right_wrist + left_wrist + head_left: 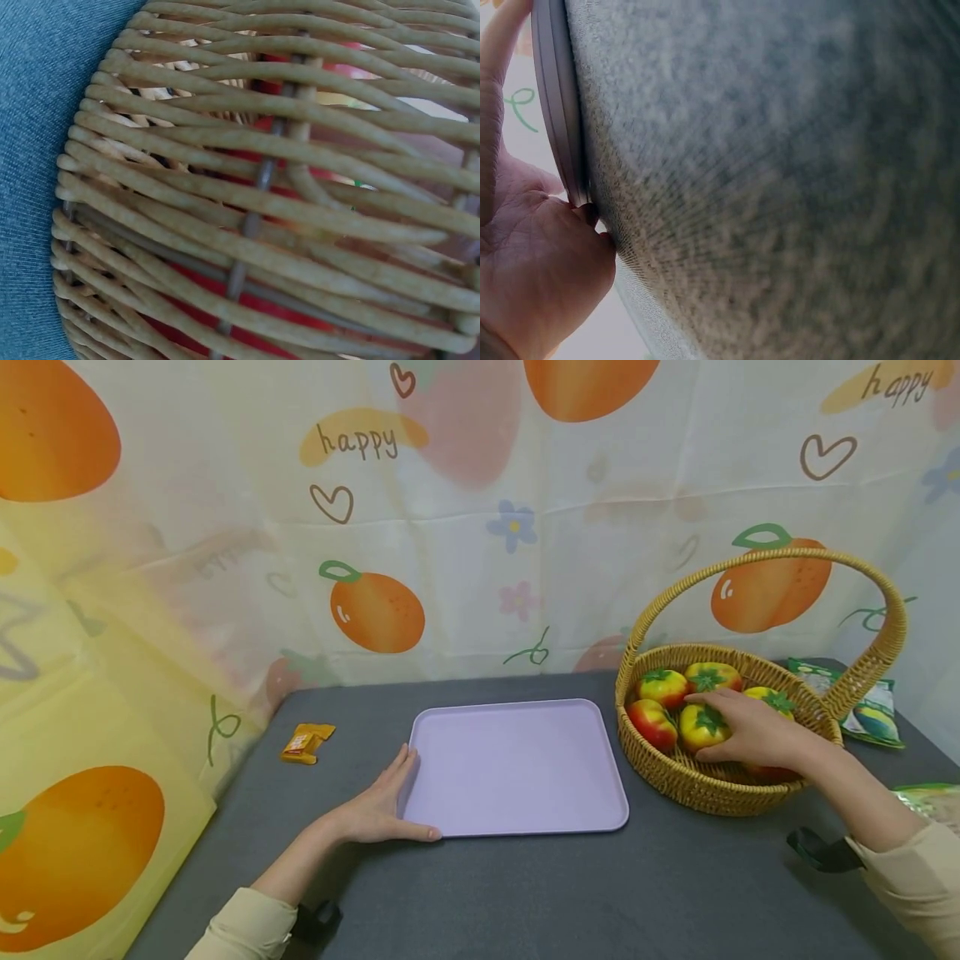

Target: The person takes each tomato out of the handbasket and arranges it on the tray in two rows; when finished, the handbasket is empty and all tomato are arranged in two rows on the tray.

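Grey table (525, 893), right hand (750, 735) touching tomato (701, 727)

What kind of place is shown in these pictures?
Probably a staged tabletop set rather than a real kitchen: a grey cloth-covered table, a backdrop sheet printed with oranges and "happy" hung around it, and a wicker basket of tomato-like fruit beside an empty lilac tray.

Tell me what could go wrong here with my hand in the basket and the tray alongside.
The fruits are packed close, so lifting one may roll its neighbours. The right hand could catch the basket handle overhead and tip or drag it. The left hand only rests at the tray edge, so the tray might slide if bumped.
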